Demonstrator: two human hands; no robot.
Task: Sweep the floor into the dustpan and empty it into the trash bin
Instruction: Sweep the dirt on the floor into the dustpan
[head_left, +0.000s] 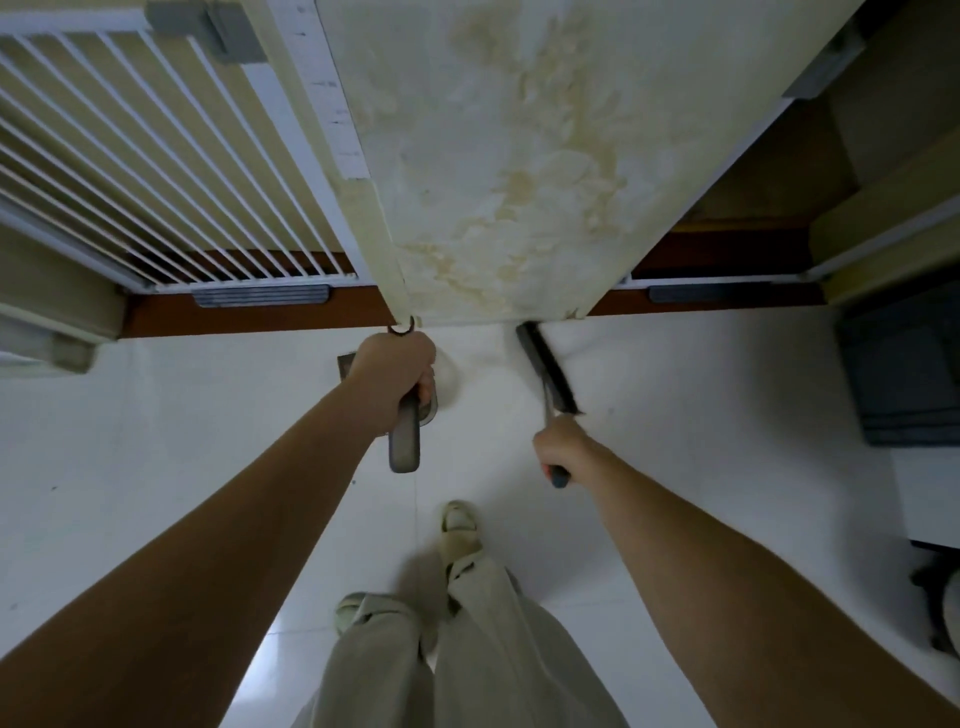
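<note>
My left hand (397, 371) is shut on the grey handle of a dustpan (405, 441); most of the pan is hidden under the hand, with a dark corner showing at its left. My right hand (563, 449) grips the handle of a black hand brush (548, 371). The brush bristles rest on the white tiled floor (208, 415), angled toward the foot of a stained cream pillar (493, 182). The brush lies to the right of the dustpan, apart from it. No trash bin is recognisable in view.
A white barred gate (156, 156) stands at the left behind a brown threshold (249, 317). A dark grey box (904, 374) sits at the right. My legs and sandalled feet (460, 525) are below the hands.
</note>
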